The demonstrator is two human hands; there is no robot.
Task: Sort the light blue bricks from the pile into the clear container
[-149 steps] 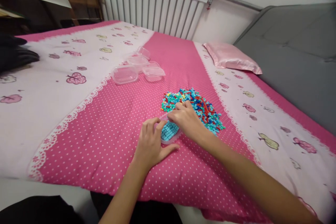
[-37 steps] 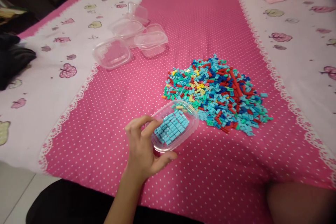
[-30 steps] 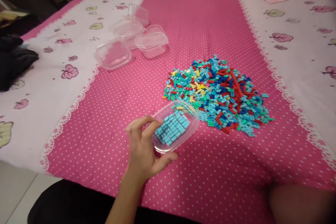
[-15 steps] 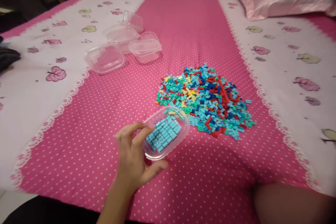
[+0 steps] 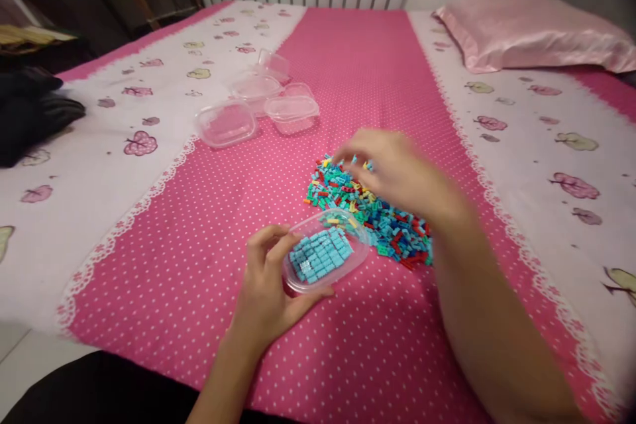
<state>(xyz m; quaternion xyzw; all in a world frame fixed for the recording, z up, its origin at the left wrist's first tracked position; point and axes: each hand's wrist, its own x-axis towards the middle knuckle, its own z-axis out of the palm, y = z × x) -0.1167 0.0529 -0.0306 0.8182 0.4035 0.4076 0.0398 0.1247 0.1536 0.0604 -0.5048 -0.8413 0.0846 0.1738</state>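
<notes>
My left hand [image 5: 271,281] grips the near left side of a clear plastic container [image 5: 355,258], fingers on its rim and thumb along the front. Inside it, light-blue toy bricks [image 5: 320,254] lie in neat rows, with a few yellow bricks [image 5: 334,221] at the far end. Just beyond the container is a loose pile of small bricks [image 5: 397,232] in blue, green, red and yellow. Over the pile's far part hovers my right hand [image 5: 390,162], slightly blurred, its thumb and fingers apart. That hand and forearm hide much of the pile's right side.
Several clear plastic containers [image 5: 226,124] cluster farther back, left of centre. The pink dotted bedspread [image 5: 223,192] lies under everything. A pink satin pillow [image 5: 536,33] rests at the back right, and dark cloth [image 5: 34,109] lies at the left edge.
My right hand has come in from the lower right and now hangs above the brick pile. The left hand still holds the container; the whole view has shifted slightly.
</notes>
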